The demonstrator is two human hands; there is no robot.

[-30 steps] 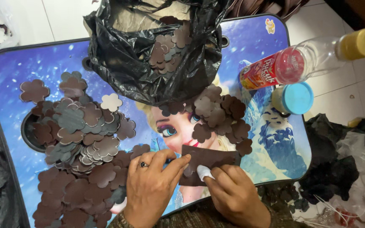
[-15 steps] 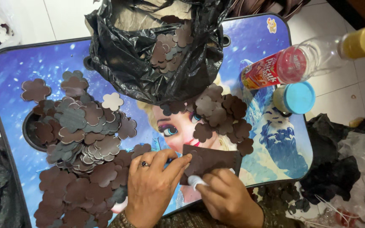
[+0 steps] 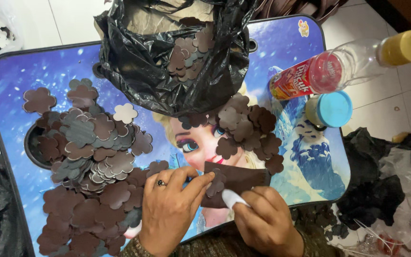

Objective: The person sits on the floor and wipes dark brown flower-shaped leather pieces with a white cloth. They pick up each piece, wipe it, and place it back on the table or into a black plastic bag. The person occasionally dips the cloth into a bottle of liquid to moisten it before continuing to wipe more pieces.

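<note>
At the bottom centre of the frame your left hand (image 3: 170,209), a ring on one finger, lies flat with its fingertips pressing a small brown flower cutout (image 3: 216,183) onto a dark brown rectangular piece (image 3: 236,183). Just to its right your right hand (image 3: 267,223) is closed around a small white object (image 3: 231,197), its tip touching the lower edge of that brown piece. The piece lies on the blue picture-printed tray table (image 3: 286,52), just below the middle of the frame.

Left of your hands a broad heap of brown and grey flower cutouts (image 3: 91,162) spreads from the lower left up to the middle left, partly covering a round cup hole in the table. Above your right hand, a smaller cluster of brown flowers (image 3: 250,128) sits at the centre.

Farther up, a black plastic bag (image 3: 143,62) stands open at the top centre with more cutouts inside. At the right edge stand a blue-lidded jar (image 3: 331,108) and, above it, a clear bottle with a yellow cap (image 3: 353,64) lying tilted.
</note>
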